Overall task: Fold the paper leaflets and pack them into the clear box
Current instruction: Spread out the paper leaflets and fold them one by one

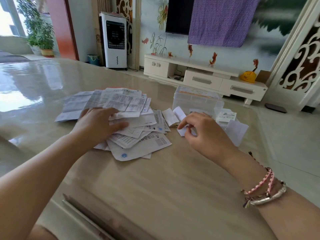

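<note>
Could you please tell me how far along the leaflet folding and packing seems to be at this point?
Early days. A few folded leaflets lie beside the clear box; whether any are inside is unclear. The right hand pinches a small folded leaflet, and the left hand rests on the big pile of unfolded leaflets, which remains to do.

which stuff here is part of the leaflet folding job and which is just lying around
Job: pile of leaflets, small folded leaflet, clear box, left hand, right hand.
Lying about: yellow cap, air cooler, potted plant.
</note>
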### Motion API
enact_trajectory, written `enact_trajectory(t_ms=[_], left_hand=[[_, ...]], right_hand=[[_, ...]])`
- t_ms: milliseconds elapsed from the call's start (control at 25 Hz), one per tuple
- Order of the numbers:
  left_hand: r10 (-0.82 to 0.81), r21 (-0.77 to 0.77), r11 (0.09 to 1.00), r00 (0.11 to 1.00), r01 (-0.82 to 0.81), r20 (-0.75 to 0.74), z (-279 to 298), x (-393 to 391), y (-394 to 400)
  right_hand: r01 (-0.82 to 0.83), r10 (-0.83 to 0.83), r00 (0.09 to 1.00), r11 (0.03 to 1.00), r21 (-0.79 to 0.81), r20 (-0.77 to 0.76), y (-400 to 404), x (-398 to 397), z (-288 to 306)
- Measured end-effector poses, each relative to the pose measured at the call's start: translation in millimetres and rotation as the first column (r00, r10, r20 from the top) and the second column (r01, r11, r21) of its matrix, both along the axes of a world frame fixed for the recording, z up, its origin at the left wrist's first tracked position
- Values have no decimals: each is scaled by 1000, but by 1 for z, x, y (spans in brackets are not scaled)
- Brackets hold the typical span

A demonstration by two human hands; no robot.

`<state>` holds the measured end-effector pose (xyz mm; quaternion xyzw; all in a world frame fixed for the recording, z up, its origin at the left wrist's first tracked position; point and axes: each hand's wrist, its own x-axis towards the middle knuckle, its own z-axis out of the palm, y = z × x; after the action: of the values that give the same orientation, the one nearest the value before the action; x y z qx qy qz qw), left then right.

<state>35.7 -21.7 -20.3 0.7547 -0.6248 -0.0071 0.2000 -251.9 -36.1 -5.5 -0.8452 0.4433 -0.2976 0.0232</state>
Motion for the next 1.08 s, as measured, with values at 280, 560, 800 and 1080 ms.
enact_trajectory(t_ms=[280,560,800,1080], left_hand=[[-59,-195,978,997,69,59,8,-9,6],[-114,-591,793,989,147,92,30,-47,33],[-138,-225,962,988,151,72,18,-59,29],[-425,72,905,891,419,161,4,-54,15]], right_hand=[[-81,82,997,996,28,-10,8,8,-4],[-178,96,941,956,233,324,17,7,6],[-212,92,934,920,330,345,24,0,5],[-227,119,948,904,362,296,29,3,6]])
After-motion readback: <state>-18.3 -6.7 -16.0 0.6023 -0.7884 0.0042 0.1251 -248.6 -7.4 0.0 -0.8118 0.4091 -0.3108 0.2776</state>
